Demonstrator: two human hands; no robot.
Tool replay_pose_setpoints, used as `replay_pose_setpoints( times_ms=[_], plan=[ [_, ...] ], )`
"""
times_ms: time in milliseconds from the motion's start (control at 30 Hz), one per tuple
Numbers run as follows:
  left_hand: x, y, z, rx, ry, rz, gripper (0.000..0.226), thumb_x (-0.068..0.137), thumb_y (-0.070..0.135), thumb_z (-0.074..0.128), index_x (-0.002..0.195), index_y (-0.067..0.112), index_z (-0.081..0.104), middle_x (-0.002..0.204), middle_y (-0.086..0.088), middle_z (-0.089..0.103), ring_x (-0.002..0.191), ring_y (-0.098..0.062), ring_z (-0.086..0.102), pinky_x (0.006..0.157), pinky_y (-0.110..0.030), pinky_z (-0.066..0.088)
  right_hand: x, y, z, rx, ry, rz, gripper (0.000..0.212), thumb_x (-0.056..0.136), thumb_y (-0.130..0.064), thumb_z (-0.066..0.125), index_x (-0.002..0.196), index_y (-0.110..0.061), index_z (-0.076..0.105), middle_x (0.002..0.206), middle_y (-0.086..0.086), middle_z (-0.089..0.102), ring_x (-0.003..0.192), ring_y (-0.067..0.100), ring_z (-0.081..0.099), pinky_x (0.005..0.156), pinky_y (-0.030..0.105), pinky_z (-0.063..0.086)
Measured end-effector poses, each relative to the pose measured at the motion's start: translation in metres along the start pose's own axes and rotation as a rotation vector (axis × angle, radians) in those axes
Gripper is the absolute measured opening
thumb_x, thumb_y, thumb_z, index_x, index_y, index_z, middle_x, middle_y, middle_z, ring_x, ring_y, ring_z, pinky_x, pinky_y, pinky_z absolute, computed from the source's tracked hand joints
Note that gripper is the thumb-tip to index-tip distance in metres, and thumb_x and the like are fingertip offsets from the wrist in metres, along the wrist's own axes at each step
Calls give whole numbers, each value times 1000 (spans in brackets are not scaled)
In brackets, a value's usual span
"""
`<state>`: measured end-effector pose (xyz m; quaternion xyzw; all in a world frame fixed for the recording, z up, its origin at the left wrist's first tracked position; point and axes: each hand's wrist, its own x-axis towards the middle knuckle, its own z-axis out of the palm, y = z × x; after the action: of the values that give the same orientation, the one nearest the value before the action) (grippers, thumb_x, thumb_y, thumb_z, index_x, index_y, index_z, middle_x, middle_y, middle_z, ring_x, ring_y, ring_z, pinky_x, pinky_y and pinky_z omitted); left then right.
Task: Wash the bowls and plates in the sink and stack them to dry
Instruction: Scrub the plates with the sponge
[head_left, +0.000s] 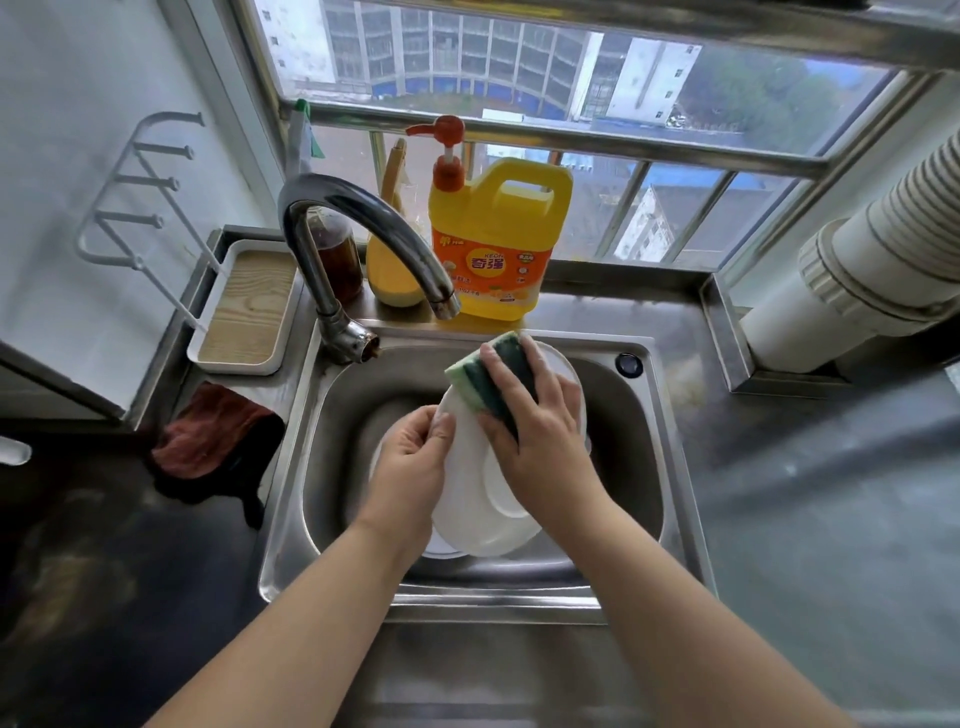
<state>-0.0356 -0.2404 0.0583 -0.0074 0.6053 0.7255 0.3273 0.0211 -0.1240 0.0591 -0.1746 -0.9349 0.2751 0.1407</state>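
Over the steel sink (623, 415) I hold a white plate (467, 467) tilted, its underside toward me. My left hand (410, 467) grips the plate's left rim, thumb on its near face. My right hand (535, 421) holds a green and yellow sponge (483, 384), fingers curled over it, and presses it against the plate's upper part. More white dishes (447, 548) lie in the basin under the plate, mostly hidden.
The curved tap (363, 228) arches over the basin's back left, no water running. A yellow dish soap jug (493, 244) and two bottles stand behind it. A white rack with a wooden tray (244, 312) sits at the left, a dark red cloth (213, 436) below it.
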Motion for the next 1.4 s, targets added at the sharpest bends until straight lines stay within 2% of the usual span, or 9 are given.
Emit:
replay_pose_setpoints(
  times_ms=[167,333,400,600,833,1033,1200,1267,1400],
  plan=[
    [0,0,-1,23,63,8,24,101,18,44,87,10,60,80,-11,60,75,-24,51,65,-31,46,31,23,-4,146,-26,322,54,99,-34,47,149,-31,27,159,5,17,135,26,20,114,36,17],
    [5,1,-6,-23,16,12,21,100,17,45,94,9,64,82,-9,66,73,-20,59,62,-29,51,6,-7,11,28,-4,-52,53,93,-45,42,143,-28,42,154,11,30,124,28,30,106,34,24],
    [6,0,-7,-58,22,-4,21,100,17,45,95,8,63,82,-10,65,72,-19,60,62,-29,52,9,-1,11,5,-11,-87,53,93,-45,42,143,-29,42,154,9,31,125,27,30,107,34,23],
    [6,0,-7,30,62,19,24,101,19,45,86,10,62,76,-6,61,70,-19,53,61,-30,48,40,29,-9,154,-29,337,55,97,-36,50,148,-30,30,157,2,23,137,28,22,113,37,21],
    [10,3,-12,35,24,45,23,100,16,46,86,11,64,75,-7,63,71,-19,55,63,-30,47,8,-3,14,53,-14,-30,55,96,-39,49,147,-34,30,156,8,23,129,28,25,110,34,20],
    [3,5,-15,109,18,74,28,100,19,47,78,17,65,73,-7,57,70,-21,49,64,-31,42,37,54,1,272,-21,464,55,96,-35,50,148,-27,33,151,5,37,138,27,33,114,45,29],
    [3,8,-15,197,9,106,23,99,16,47,84,14,65,73,-2,63,69,-15,55,62,-28,46,10,-1,4,65,-9,91,57,96,-42,48,149,-33,28,154,7,28,130,27,31,107,42,32],
    [2,8,-17,182,9,89,26,100,18,48,83,18,68,75,-2,66,72,-17,58,64,-31,48,10,-2,5,31,1,53,57,96,-43,49,148,-38,26,154,5,25,132,24,26,108,38,30],
    [-2,6,-19,165,26,93,29,100,21,48,81,23,70,78,-4,66,76,-20,57,69,-37,48,29,36,3,281,-10,396,57,95,-43,50,148,-31,31,148,6,38,134,26,34,111,43,32]
  ],
)
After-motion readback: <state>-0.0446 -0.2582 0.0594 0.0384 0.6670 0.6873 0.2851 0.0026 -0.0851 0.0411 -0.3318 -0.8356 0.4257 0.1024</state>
